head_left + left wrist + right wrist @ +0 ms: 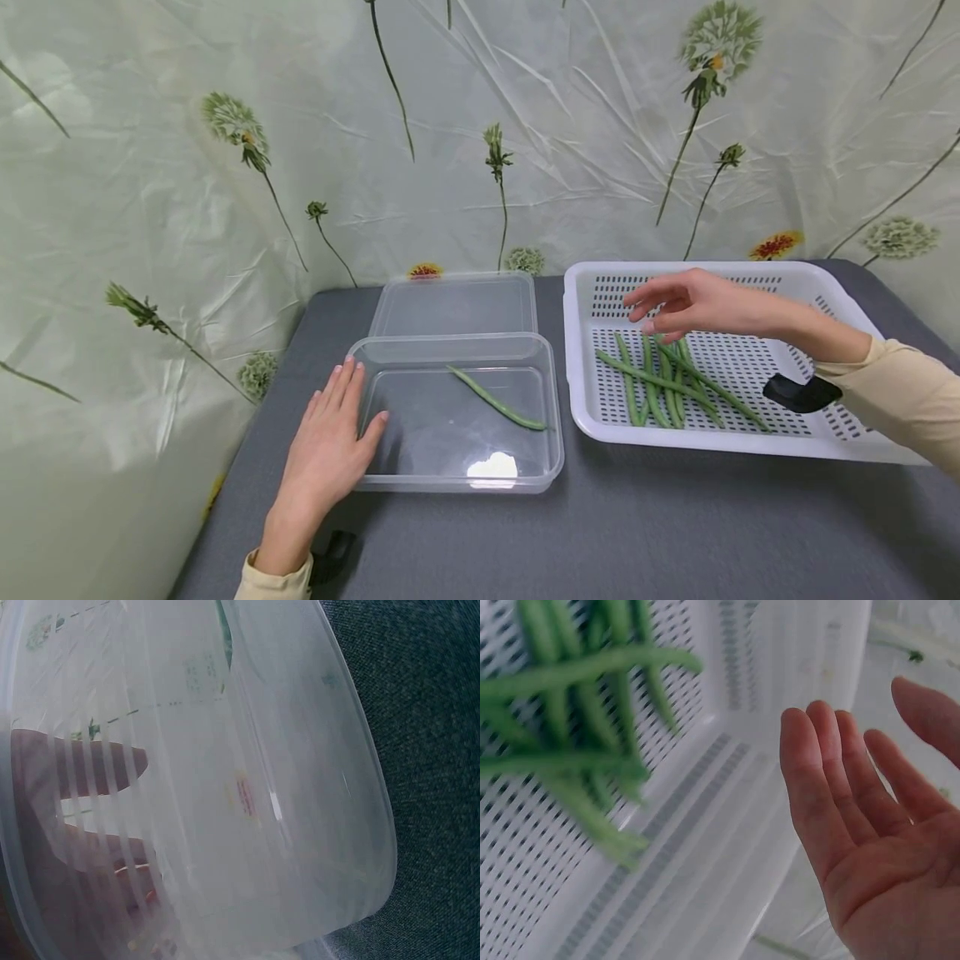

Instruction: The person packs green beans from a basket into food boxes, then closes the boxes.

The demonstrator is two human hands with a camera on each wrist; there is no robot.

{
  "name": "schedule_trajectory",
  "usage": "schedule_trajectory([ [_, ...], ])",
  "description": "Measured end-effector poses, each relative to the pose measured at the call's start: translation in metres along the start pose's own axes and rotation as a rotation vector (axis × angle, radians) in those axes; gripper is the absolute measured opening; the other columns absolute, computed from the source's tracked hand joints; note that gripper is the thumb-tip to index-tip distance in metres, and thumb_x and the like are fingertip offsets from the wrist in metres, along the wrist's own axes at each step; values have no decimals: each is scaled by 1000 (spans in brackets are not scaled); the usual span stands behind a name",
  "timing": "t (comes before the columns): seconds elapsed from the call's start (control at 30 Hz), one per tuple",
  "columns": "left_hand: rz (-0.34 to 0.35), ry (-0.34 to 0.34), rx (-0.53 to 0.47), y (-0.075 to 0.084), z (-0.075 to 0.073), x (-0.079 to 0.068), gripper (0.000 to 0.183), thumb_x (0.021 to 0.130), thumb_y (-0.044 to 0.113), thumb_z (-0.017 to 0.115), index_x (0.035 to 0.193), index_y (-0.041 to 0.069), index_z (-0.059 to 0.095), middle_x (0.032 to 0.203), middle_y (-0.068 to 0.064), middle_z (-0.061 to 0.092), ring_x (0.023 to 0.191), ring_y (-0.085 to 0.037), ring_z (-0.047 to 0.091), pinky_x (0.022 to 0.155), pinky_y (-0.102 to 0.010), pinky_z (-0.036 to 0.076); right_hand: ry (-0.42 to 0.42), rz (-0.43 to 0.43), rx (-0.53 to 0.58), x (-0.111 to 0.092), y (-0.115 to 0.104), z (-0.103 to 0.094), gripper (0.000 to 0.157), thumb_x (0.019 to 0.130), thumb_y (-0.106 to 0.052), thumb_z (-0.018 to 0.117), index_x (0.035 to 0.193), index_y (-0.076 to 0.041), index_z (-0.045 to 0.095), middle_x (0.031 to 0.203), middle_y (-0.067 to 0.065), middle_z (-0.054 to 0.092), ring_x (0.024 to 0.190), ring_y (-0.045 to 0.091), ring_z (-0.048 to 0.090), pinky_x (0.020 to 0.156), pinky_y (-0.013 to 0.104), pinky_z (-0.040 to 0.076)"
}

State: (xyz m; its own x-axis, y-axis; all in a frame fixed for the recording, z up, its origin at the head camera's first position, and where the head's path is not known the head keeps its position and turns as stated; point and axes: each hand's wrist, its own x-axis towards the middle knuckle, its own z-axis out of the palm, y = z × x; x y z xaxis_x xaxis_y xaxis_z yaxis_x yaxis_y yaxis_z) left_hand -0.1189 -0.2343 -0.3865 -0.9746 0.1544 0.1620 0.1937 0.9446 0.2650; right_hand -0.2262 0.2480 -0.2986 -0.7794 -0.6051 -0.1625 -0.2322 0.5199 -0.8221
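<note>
One green bean (498,400) lies slantwise in the clear plastic container (457,483). My left hand (330,442) rests with straight fingers along that container's left side; in the left wrist view its fingers (105,769) show through the clear wall. Over the white perforated basket (750,450), my right hand (697,304) hovers with loosely bent fingers and nothing in them. Several green beans (660,379) lie crossed in a pile in the basket, below and in front of that hand. In the right wrist view the palm (900,877) is bare.
Behind the container lies a clear rectangular lid (457,304). A grey cloth (487,542) covers the table. A pale flower-printed sheet (450,192) hangs along the back and left side. The basket's raised rim stands right of the container.
</note>
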Motion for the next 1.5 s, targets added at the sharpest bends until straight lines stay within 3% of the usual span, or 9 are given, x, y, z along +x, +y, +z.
schedule_trajectory([
  [0.37, -3, 0, 19, 0, 0, 0, 74, 100, 35, 56, 155, 0, 22, 162, -18, 14, 148, -34, 12, 115, -58, 14, -111, 108, -22, -9, 44, -20, 44, 93, -8, 67, 131, 9, 53, 126, 26, 57, 100, 31, 65, 75, 44, 58],
  [0.6, 6, 19, 7, 0, 0, 0, 74, 99, 35, 56, 155, 0, 23, 162, -18, 15, 148, -35, 13, 115, -59, 15, -168, 180, -39, -13, 67, -23, 38, 94, -7, 65, 128, 5, 54, 122, 19, 58, 96, 28, 62, 72, 42, 59],
  [0.8, 6, 24, 1, 0, 0, 2, 74, 99, 34, 57, 155, 0, 23, 162, -18, 15, 148, -35, 13, 114, -60, 16, -182, 226, -37, -15, 77, -20, 46, 91, -10, 69, 133, 1, 53, 128, 18, 55, 106, 28, 58, 73, 41, 59],
  [1.1, -4, 25, 10, 1, 1, 0, 73, 99, 34, 57, 155, 0, 24, 161, -18, 17, 148, -36, 15, 114, -61, 15, -189, 192, 39, -18, 88, -14, 57, 90, -7, 68, 141, 0, 44, 127, 20, 49, 100, 29, 58, 73, 45, 59],
  [1.33, -5, 28, 5, 1, 1, 0, 71, 99, 34, 58, 154, 2, 28, 161, -19, 18, 148, -35, 14, 114, -61, 14, -221, 150, 67, -23, 95, -4, 76, 86, 0, 70, 151, -2, 31, 137, 24, 38, 87, 25, 60, 67, 38, 57],
  [1.5, -13, 17, -3, 2, 0, 0, 70, 99, 34, 57, 154, 2, 28, 161, -19, 17, 148, -35, 13, 114, -61, 13, -204, 119, 38, -22, 94, 0, 76, 85, 3, 68, 152, -3, 32, 135, 24, 39, 80, 23, 59, 60, 34, 55],
])
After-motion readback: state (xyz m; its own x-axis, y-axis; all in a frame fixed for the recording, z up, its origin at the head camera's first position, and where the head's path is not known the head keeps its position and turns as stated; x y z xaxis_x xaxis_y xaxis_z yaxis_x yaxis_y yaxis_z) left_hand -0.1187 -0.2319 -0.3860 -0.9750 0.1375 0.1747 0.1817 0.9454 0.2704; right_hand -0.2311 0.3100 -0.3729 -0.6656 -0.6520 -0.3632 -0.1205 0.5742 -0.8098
